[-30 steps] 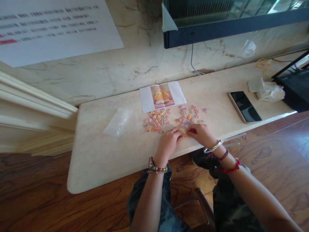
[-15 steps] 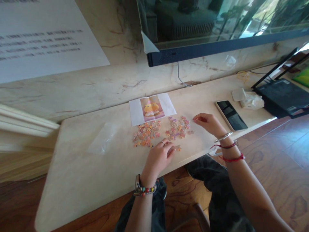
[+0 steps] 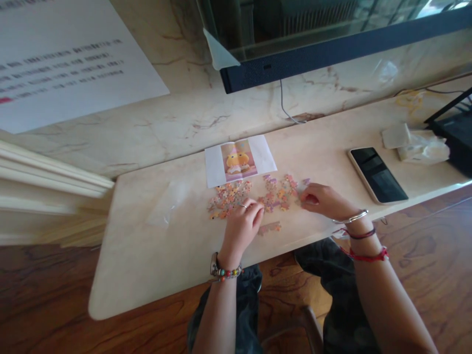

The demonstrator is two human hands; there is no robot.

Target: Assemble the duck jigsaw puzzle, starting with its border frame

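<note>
Small pastel jigsaw puzzle pieces lie in two loose groups, a left pile (image 3: 229, 192) and a right pile (image 3: 275, 194). My left hand (image 3: 243, 221) is closed, its fingertips down between the two piles; whatever they pinch is hidden. Below it lies a short joined strip of puzzle pieces (image 3: 270, 227). At the right pile's right edge, my right hand (image 3: 322, 200) has its fingers pinched together on a puzzle piece that is mostly covered. A single purple piece (image 3: 307, 181) lies just beyond it. Behind the piles is a creased paper with the printed picture (image 3: 239, 160) of a yellow character.
On the table (image 3: 129, 275) a clear plastic bag (image 3: 167, 204) lies to the left. To the right are a phone (image 3: 378, 174), a crumpled tissue pack (image 3: 422, 145) and a black router (image 3: 452, 140). A television (image 3: 313, 54) hangs above, beside a printed sheet (image 3: 73, 64).
My right hand has come down nearer the table edge, and a purple piece now lies beyond it. My left hand has moved up off the joined strip, which now shows. The view has shifted.
</note>
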